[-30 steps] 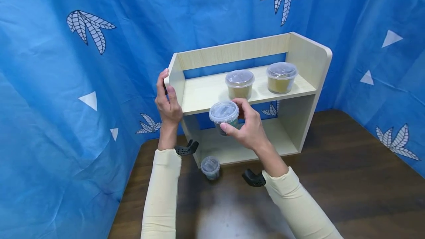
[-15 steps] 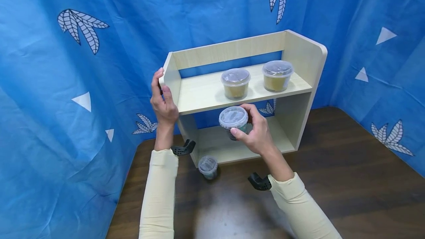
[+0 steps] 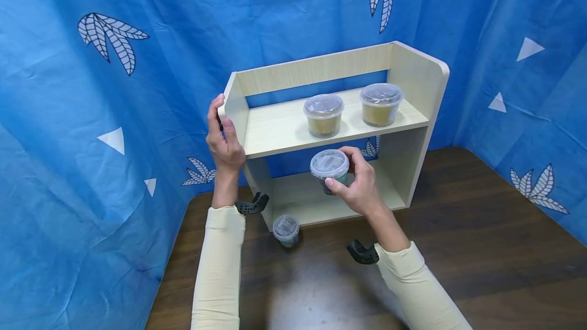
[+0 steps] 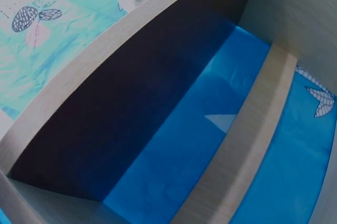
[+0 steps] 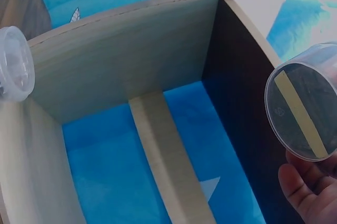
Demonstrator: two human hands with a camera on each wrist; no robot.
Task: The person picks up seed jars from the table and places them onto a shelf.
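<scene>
My right hand (image 3: pixel 359 182) holds a small clear plastic tub (image 3: pixel 329 164) with a lid and dark-greenish contents, between thumb and fingers, just in front of the shelf unit's lower opening. A pale yellow strip shows on this tub's base (image 5: pixel 300 111) in the right wrist view. At the left side panel of the light wooden shelf unit (image 3: pixel 279 134), my left hand (image 3: pixel 225 144) grips the front edge, thumb apart from the fingers. Two lidded tubs with yellowish contents, a middle tub (image 3: pixel 323 116) and a right tub (image 3: pixel 381 105), stand upright on the upper shelf.
Another lidded tub (image 3: pixel 286 230) with dark contents stands on the dark wooden table (image 3: pixel 458 248), by the unit's lower left corner. A blue patterned curtain (image 3: pixel 293 9) hangs behind and beside the unit.
My right hand has moved away from the upper shelf's front edge, rightward and slightly down, still holding the tub. My left hand keeps its grip on the unit. The view has shifted slightly.
</scene>
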